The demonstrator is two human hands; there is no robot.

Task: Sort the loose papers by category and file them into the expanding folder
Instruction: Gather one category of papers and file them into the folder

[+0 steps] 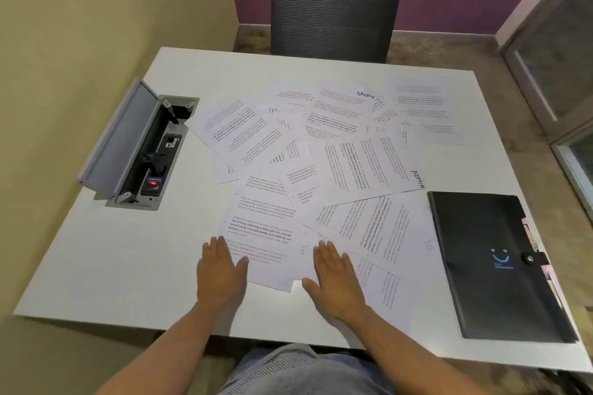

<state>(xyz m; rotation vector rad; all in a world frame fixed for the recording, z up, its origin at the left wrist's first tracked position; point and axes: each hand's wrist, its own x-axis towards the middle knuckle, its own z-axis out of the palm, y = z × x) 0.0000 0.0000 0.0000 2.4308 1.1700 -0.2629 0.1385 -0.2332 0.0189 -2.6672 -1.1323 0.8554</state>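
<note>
White table (106,266) filled most of my remote view, with a dark mesh chair (333,9) pushed in at its far edge and an open cable box (138,151) sunk into its left side. Across the middle lay the loose papers (321,170), a wide overlapping scatter of printed sheets turned every which way; one far sheet carried the handwritten word SPORTS (365,94) and a nearer one the word ADMIN (418,179). To the right of the scatter, just beside its edge, rested the black expanding folder (491,266), flat and fastened with its snap tab, its long axis running away from me and coloured tabs peeking from its right side. Both hands were flat, fingers straight and together, gripping nothing: my left hand (221,269) pressed on the near left corner of the pile, my right hand (337,279) on the sheets at its near middle. The folder lay well to the right of both, so I judged the right hand the nearer one to reach it. Most category labels were covered by overlapping sheets or too small to read, and the body text was blurred.
</note>
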